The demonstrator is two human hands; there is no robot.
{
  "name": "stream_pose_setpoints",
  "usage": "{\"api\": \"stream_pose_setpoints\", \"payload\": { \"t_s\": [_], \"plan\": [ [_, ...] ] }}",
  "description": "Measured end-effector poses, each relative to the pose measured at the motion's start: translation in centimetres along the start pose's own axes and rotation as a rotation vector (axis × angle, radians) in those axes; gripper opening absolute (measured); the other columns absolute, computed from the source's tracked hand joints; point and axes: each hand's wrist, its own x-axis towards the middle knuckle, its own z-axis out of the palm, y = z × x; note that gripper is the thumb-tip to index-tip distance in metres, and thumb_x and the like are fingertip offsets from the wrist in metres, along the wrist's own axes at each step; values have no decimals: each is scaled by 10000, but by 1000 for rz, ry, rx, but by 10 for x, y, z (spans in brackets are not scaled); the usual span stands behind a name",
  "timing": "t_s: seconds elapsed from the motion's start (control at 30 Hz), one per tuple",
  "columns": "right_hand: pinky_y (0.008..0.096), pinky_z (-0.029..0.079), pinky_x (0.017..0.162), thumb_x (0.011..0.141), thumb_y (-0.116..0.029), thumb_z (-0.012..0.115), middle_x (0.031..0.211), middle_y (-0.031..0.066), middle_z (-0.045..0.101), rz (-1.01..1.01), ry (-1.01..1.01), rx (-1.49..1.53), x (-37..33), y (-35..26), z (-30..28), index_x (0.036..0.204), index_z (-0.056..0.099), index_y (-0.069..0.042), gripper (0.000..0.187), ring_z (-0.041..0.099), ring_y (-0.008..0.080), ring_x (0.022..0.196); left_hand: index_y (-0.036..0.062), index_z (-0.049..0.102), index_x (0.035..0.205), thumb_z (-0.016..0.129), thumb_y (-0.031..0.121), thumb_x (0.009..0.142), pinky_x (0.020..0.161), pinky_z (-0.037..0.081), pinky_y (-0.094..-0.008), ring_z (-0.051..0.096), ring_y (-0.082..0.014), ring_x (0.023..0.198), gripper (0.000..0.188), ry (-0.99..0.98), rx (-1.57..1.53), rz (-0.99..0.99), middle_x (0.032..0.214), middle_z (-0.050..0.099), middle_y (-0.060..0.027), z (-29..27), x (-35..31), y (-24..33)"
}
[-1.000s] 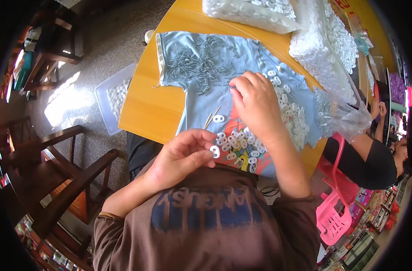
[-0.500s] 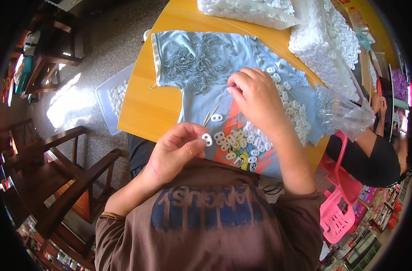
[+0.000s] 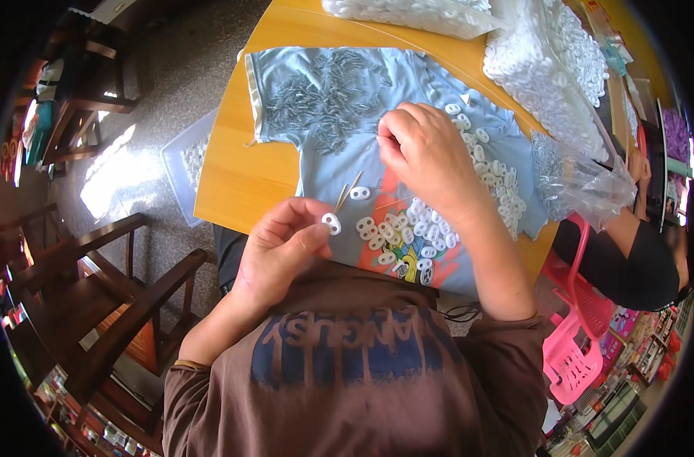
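My left hand point(image 3: 282, 242) pinches a white oval two-hole plastic piece point(image 3: 331, 223) between thumb and fingers, low over the near edge of the table. Beside it a similar white piece point(image 3: 360, 193) lies alone, close to some thin sticks point(image 3: 344, 196). My right hand point(image 3: 427, 152) is closed at the fingertips, by the right edge of a pile of small grey metal springs point(image 3: 316, 99); anything in its pinch is hidden. Both piles rest on a light blue T-shirt point(image 3: 328, 171) spread over the table. Loose white two-hole pieces point(image 3: 430, 228) are heaped below and right of my right hand.
The yellow wooden table point(image 3: 232, 179) has large clear bags of white pieces point(image 3: 529, 84) at the back right. A plastic bag of springs point(image 3: 571, 179) sits at the right edge. A clear bin point(image 3: 183, 164) stands left; a pink chair point(image 3: 571, 358) and another person's leg point(image 3: 628, 266) are right.
My left hand has drawn slightly left with the white two-hole piece. My right hand stays near the springs, its fingers curled a little tighter. The whole view has shifted slightly.
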Motion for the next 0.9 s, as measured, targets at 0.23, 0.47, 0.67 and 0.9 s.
{"api": "stream_pose_setpoints", "payload": {
  "t_s": [0.23,0.47,0.67,0.9],
  "plan": [
    [377,448,623,663,36,607,701,102,535,4,31,169,-2,1,6,714,502,-24,132,544,286,679,21,547,1046,560,59,861,674,452,-200,537,-65,722,189,26,16,26,888,572,-2,0,2,-1],
    [336,458,594,717,19,613,718,84,561,204,104,430,-11,-7,-15,772,537,-19,101,568,237,674,21,546,1045,549,36,855,687,468,-209,543,-68,742,190,43,69,31,895,575,-5,2,3,1],
    [231,455,681,770,3,624,781,23,592,392,-9,900,-46,-36,-38,866,563,-8,115,559,82,739,15,564,997,570,24,831,596,457,-201,541,-54,666,166,136,320,91,859,589,-14,5,5,-3],
    [210,432,739,788,3,625,878,1,544,525,-133,1275,-78,-54,-36,947,525,-16,189,500,53,800,39,595,930,595,-12,762,543,455,-281,557,-183,583,175,189,1198,499,767,577,-82,18,14,1]
  ]
}}
